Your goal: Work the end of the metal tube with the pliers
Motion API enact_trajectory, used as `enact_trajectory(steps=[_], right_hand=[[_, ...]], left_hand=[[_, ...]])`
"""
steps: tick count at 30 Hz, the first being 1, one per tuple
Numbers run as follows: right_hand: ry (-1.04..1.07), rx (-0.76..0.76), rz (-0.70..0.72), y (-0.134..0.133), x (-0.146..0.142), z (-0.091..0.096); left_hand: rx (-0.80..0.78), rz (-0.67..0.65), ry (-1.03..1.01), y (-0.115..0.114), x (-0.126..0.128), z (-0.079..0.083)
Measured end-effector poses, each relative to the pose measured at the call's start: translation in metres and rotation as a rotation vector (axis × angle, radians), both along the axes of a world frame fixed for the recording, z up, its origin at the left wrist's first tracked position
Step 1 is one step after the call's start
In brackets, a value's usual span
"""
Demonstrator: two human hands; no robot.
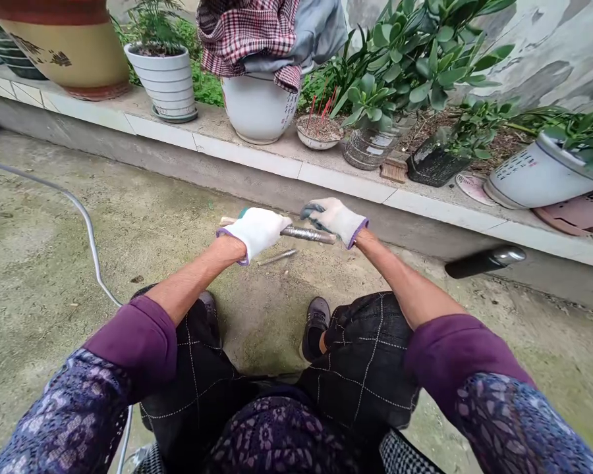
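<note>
Metal rod (309, 234) partly hidden behind left hand (254, 232).

"What sort of place is this?"

"It looks like the yard of a home."

"How can you tell?"

"We are outside, on rough concrete ground (39, 263). On the far side is a low tiled ledge (247, 157) with lots of potted plants (161, 82) on it. A checked cloth (242, 39) sits on a white pot (254, 112). Behind them stands an old, patchy wall (548, 52)."

White gloves (255, 232) with purple cuffs (358, 232), lace-patterned purple sleeves (74, 415), dark shorts (363, 375) with seemingly white grid stitching.
</note>
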State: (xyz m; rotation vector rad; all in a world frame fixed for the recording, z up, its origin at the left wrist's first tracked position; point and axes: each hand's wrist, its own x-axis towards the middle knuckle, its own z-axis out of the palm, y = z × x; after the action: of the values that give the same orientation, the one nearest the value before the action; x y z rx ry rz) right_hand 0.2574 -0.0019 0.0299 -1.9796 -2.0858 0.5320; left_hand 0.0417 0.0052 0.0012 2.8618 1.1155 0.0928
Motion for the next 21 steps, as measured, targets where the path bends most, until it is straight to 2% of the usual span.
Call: enact_trajectory(steps=[2, 5, 8, 10, 13, 16, 19, 21], right_hand=[[-0.031, -0.095, 0.017, -0.005, -0.003, -0.013], [-0.118, -0.151, 0.185, -0.031, -0.032, -0.019], [-0.238, -0.09, 0.351, -0.059, -0.064, -0.009], [-0.264, -0.061, 0.34, -0.067, -0.073, 0.002], [-0.211, 0.024, 0.225, -0.06, -0.061, 0.017], [-0.117, 0.122, 0.104, -0.039, -0.03, 0.021], [-0.014, 0.072, 0.029, -0.022, -0.002, 0.013], [0.034, 0.005, 0.025, -0.018, 0.007, 0.005]], left_hand=[[-0.061, 0.063, -0.122, 0.006, -0.007, 0.008], [-0.136, 0.178, -0.222, 0.017, -0.018, 0.015], [-0.121, 0.251, -0.149, 0.025, -0.021, 0.009], [-0.064, 0.255, -0.049, 0.026, -0.018, 0.0], [0.015, 0.186, 0.07, 0.018, -0.005, -0.012], [0.049, 0.047, 0.097, 0.004, 0.009, -0.016], [0.014, -0.022, 0.054, -0.008, 0.016, -0.01], [-0.053, -0.003, -0.03, -0.009, 0.014, -0.002]])
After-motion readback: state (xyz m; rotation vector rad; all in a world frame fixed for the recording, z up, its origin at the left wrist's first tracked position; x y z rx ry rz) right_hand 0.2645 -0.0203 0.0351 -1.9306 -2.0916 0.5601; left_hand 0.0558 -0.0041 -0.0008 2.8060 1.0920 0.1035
